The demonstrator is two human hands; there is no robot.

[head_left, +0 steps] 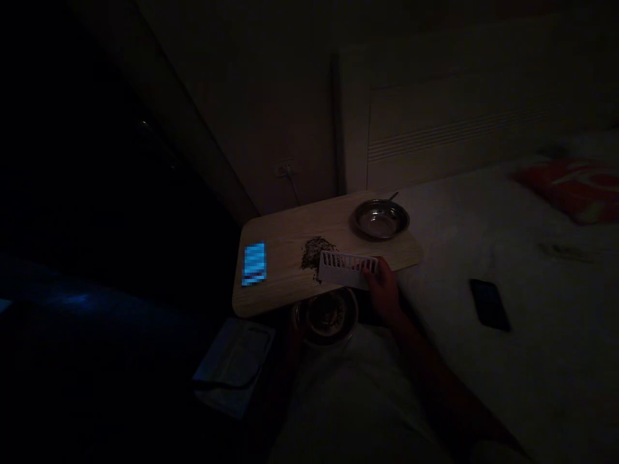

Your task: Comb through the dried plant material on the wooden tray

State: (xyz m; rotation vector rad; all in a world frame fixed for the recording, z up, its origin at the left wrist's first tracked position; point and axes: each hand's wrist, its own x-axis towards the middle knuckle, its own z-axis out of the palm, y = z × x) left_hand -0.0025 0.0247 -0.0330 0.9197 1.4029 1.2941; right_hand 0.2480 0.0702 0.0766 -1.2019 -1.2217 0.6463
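Note:
My right hand [384, 290] grips the right end of a pale, flat plastic piece [341, 276] with a row of slots along its upper edge. Its left end touches or overlaps a pile of small dark bits [314, 250], seed-like but too dim to name, on the wooden table [285, 229]. Just below the table's near edge is a round metal bowl [354, 316] with some bits inside. My left hand [296, 330], barely visible in the dark, is at the left rim of this bowl and appears to hold it.
A second metal bowl [380, 222] with a utensil handle stands at the table's back right. A lit screen [254, 264] is at the left. On the bed [445, 258] lie a dark phone [489, 304] and a red cloth or pillow [575, 190]. A pale box [235, 364] sits lower left.

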